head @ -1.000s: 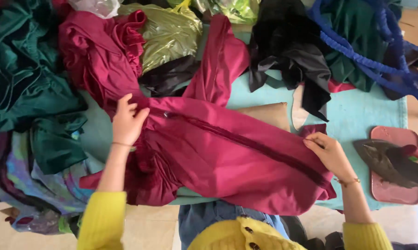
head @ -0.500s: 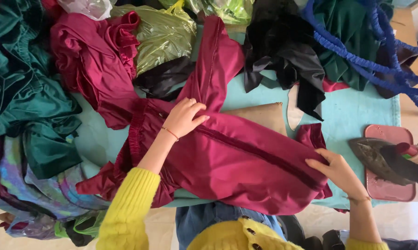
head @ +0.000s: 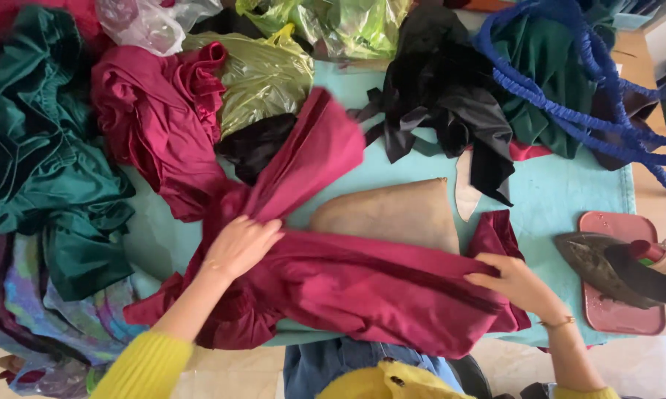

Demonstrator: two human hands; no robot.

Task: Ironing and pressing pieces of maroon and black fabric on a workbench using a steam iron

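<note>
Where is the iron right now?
In the head view, the iron sits on a pink tray at the right edge of the teal table, just right of the right hand.

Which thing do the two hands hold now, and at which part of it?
Both hands are on the maroon garment. The left hand grips bunched cloth where a long strip leaves it. The right hand presses its right end flat; a true grip cannot be told.

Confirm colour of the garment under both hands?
Magenta-red garment, with a darker seam line along it; head view shows it, under the left hand and right hand.
</note>
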